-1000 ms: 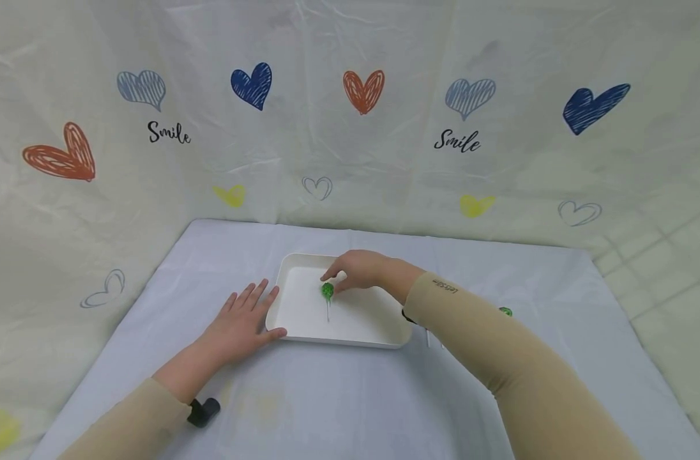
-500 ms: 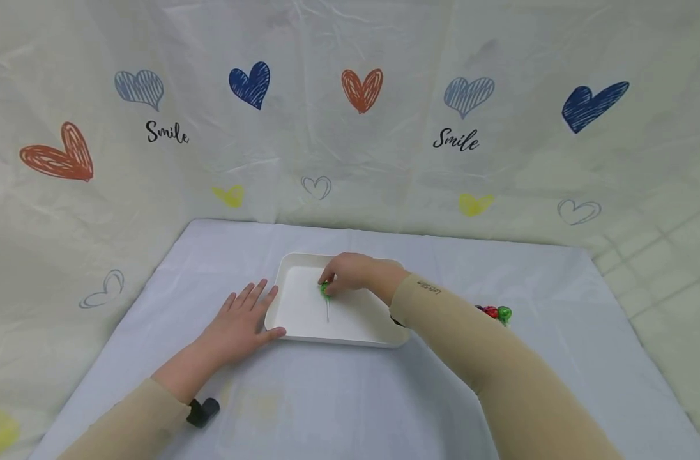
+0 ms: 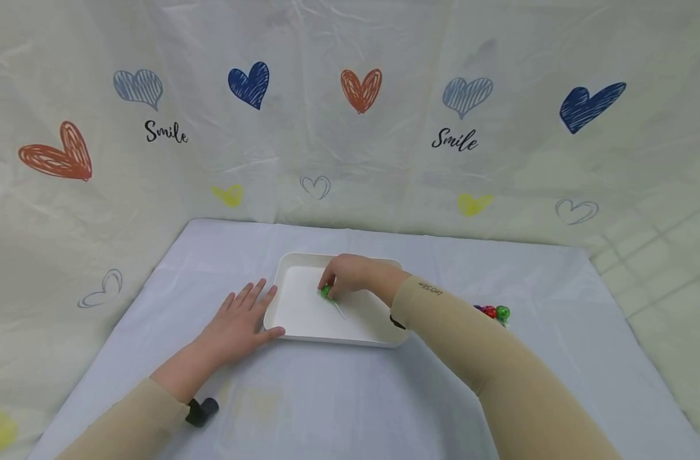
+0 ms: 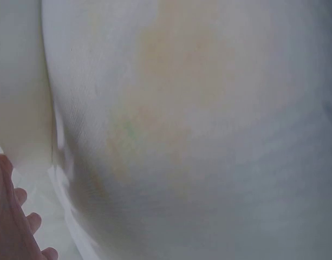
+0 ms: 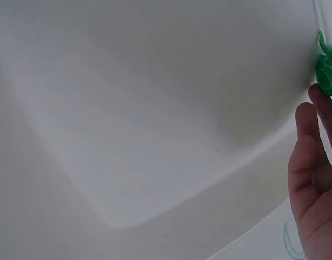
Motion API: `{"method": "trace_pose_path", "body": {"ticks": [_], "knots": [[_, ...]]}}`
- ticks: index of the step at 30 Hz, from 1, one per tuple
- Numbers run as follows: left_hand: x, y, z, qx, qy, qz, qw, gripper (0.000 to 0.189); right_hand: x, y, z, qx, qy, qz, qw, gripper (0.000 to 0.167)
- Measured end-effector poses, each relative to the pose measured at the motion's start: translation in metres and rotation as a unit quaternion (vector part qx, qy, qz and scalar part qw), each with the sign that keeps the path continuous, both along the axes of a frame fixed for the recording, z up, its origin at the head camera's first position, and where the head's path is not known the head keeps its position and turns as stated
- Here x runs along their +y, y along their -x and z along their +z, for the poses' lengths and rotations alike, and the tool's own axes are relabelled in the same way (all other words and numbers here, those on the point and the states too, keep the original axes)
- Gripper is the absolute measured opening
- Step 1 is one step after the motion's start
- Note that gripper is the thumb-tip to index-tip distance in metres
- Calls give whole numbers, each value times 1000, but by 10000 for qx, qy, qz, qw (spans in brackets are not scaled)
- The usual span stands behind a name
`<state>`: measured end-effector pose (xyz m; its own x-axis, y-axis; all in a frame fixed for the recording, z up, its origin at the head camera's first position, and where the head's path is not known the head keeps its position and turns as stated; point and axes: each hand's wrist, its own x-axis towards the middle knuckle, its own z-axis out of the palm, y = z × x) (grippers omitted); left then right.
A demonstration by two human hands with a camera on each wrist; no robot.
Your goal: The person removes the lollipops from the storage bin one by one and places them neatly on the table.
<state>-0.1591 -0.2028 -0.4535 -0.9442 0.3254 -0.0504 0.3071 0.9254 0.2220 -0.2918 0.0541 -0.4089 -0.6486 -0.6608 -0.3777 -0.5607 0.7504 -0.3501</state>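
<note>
A green-wrapped lollipop [image 3: 325, 291] is inside the white tray [image 3: 304, 319], its white stick pointing toward the lower right. My right hand [image 3: 352, 273] reaches over the tray and pinches the lollipop's head. In the right wrist view, the green wrapper [image 5: 326, 73] shows between fingertips at the right edge. My left hand [image 3: 242, 324] lies flat with spread fingers at the tray's left side, its thumb on the near left corner. Only a strip of that hand [image 4: 11, 216] appears in the left wrist view, beside the tray wall.
Right of the tray, partly behind my right forearm, lie more lollipops: a green one [image 3: 502, 312], a red one [image 3: 489, 311] and a dark blue one. A white cloth [image 3: 327, 396] covers the table. A heart-patterned sheet [image 3: 361, 153] hangs behind it.
My right fingers have closed onto the green lollipop. Its stick, which pointed straight toward me, has swung to the right. The forearm shifted left, uncovering other lollipops. My left hand has stayed put.
</note>
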Motion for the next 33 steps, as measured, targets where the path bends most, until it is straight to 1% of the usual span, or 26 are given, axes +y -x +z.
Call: {"method": "trace_pose_path", "body": {"ticks": [4, 9, 15, 25, 33], "knots": [[0, 0, 0, 12, -1, -27, 10000, 97, 4, -1, 3, -15, 94, -6, 10000, 24], [0, 0, -1, -56, 0, -20, 10000, 98, 11, -2, 14, 20, 323, -51, 9995, 24], [1, -1, 0, 21, -7, -58, 10000, 97, 24, 0, 20, 46, 457, -136, 9989, 28], [1, -2, 0, 2, -51, -49, 10000, 96, 58, -2, 30, -34, 1008, -539, 9934, 29], [-1, -3, 0, 56, -58, -98, 9999, 96, 91, -9, 42, 59, 1070, -982, 9894, 31]]}}
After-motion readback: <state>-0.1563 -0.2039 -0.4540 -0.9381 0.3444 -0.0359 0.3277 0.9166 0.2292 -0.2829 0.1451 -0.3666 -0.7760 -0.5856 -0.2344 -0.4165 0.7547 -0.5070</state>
